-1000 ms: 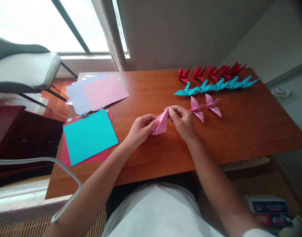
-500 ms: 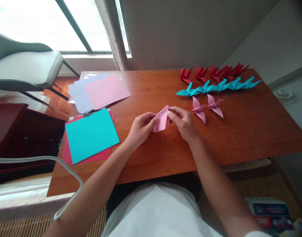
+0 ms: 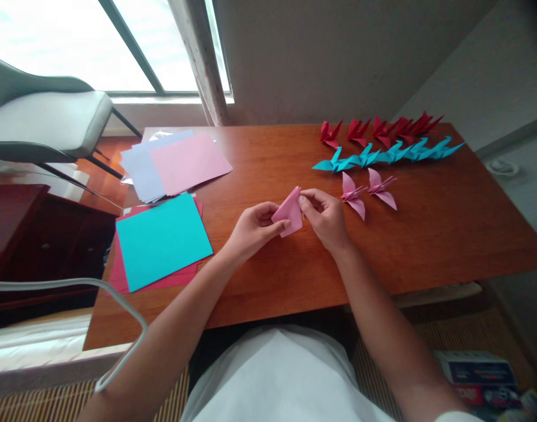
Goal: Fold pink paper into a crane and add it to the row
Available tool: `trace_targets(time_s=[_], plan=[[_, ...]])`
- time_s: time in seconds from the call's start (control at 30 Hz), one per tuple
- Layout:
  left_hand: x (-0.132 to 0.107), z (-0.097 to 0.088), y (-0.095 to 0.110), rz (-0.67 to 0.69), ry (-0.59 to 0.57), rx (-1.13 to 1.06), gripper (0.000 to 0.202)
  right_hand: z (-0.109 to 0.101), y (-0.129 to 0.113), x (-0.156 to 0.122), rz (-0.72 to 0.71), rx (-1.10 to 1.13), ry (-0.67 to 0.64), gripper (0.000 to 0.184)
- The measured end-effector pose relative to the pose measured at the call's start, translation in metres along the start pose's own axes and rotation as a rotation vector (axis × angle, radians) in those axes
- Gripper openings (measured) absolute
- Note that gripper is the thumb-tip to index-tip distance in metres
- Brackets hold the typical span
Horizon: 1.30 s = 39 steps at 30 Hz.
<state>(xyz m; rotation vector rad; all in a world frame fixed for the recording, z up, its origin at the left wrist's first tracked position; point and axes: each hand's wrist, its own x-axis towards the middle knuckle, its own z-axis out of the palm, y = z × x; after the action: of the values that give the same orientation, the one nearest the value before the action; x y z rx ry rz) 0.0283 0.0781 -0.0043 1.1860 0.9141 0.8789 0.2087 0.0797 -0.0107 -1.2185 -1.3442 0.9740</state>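
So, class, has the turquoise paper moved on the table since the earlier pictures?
No: judged against the table, the turquoise paper has shifted in no direction.

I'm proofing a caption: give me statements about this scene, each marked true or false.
The left hand and right hand hold folded pink paper. True.
Turquoise paper lies on top of red paper. True.
The left hand holds red paper. False: it holds folded pink paper.
The red origami cranes stand farther from the person than the blue origami cranes. True.
The blue origami cranes stand left of the turquoise paper. False: they stand right of it.
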Motion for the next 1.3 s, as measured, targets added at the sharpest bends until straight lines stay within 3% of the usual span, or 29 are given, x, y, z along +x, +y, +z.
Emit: trace_targets(time_s=[0.2,0.53,0.67,0.77,0.87,0.97,1.1,1.3], plan=[[-0.001,-0.001,-0.001,-0.034,-0.003,0.006,0.035,0.001,-0.004,-0.002,0.006,0.065,-0.117,0.023],[-0.005,0.004,0.006,-0.112,-0.104,0.012,0.027,0.004,-0.006,-0.005,-0.014,0.061,0.041,0.032],[-0.006,0.006,0.004,-0.101,-0.046,0.051,0.025,0.003,-0.008,-0.004,-0.030,0.100,0.050,0.027],[-0.006,0.008,0.003,-0.075,0.043,0.033,0.026,0.002,-0.007,-0.003,-0.005,0.137,-0.075,0.025],[-0.005,0.008,0.001,0.007,0.127,-0.017,0.028,0.002,-0.003,-0.001,-0.036,0.120,-0.181,0.022],[-0.005,0.005,-0.002,0.120,0.176,0.031,0.027,0.001,0.000,-0.001,-0.117,0.109,-0.195,0.015],[-0.005,0.000,-0.004,0.338,0.236,0.255,0.018,-0.002,-0.002,-0.001,-0.251,0.088,-0.187,0.005],[-0.006,-0.005,0.004,0.683,0.328,0.597,0.011,-0.003,-0.010,-0.004,-0.422,-0.065,-0.127,0.015]])
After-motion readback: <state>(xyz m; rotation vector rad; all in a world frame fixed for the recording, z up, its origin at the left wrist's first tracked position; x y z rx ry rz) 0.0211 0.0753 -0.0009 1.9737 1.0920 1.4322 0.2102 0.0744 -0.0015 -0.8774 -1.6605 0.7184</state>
